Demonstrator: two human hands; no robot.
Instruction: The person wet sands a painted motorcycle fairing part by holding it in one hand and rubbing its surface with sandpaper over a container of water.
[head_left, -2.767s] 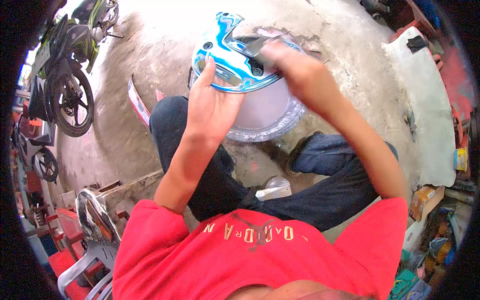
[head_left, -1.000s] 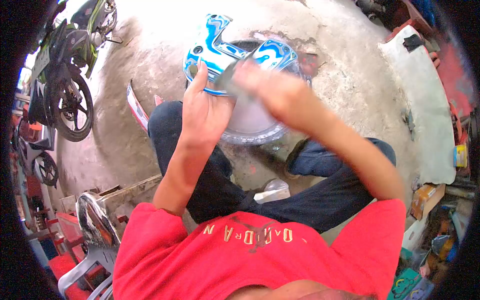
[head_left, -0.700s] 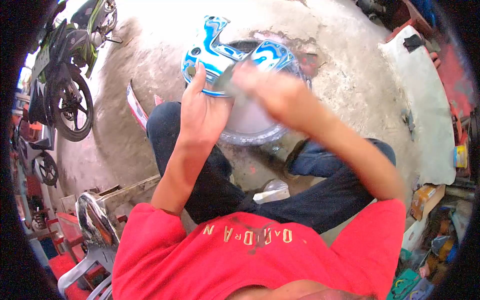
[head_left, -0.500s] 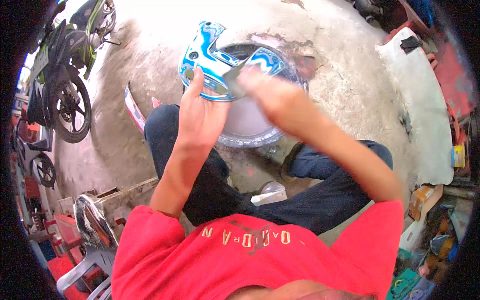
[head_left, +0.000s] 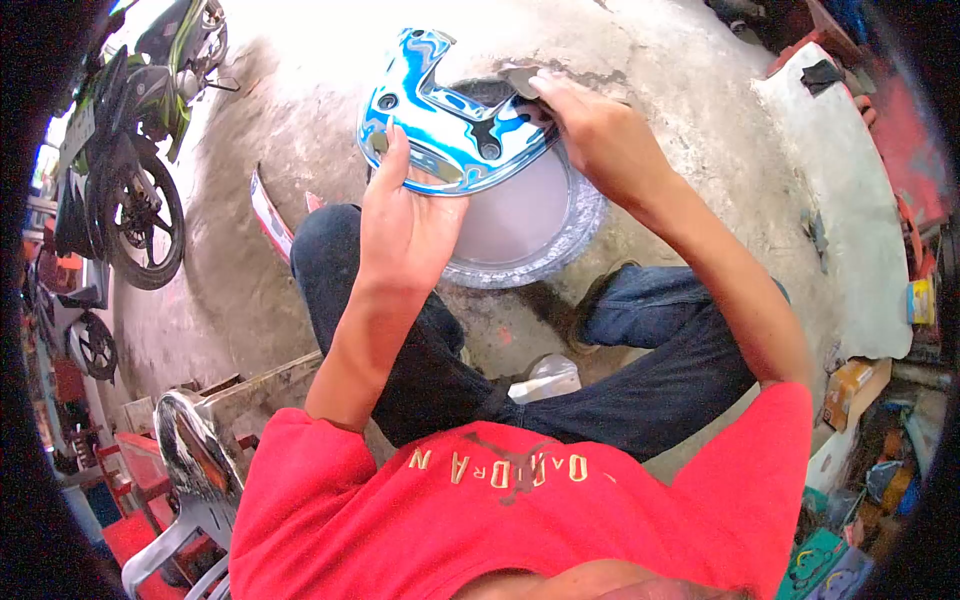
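My left hand (head_left: 408, 215) grips a curved motorcycle body panel (head_left: 410, 120) by its lower left edge, thumb on top. The panel is patterned in blue, white and silver, with bolt holes and a notch in its far side. At its right end, my right hand (head_left: 610, 135) pinches a small grey piece of sandpaper (head_left: 522, 80) against or just over the edge. Beneath the panel stands a round basin (head_left: 590, 222) of cloudy grey water (head_left: 515, 222); the panel hides its far part.
A motorcycle (head_left: 135, 190) is parked at the left on the concrete floor (head_left: 235, 300). A red-and-white panel piece (head_left: 268, 212) lies by my left knee. Nearer me is a plastic chair (head_left: 185, 520). A long whitish panel (head_left: 850, 220) and a cardboard box (head_left: 855, 390) are at the right.
My right hand has moved up and to the right with the sandpaper, from the panel's middle to its right end. The panel has shifted slightly up, still in my left hand.
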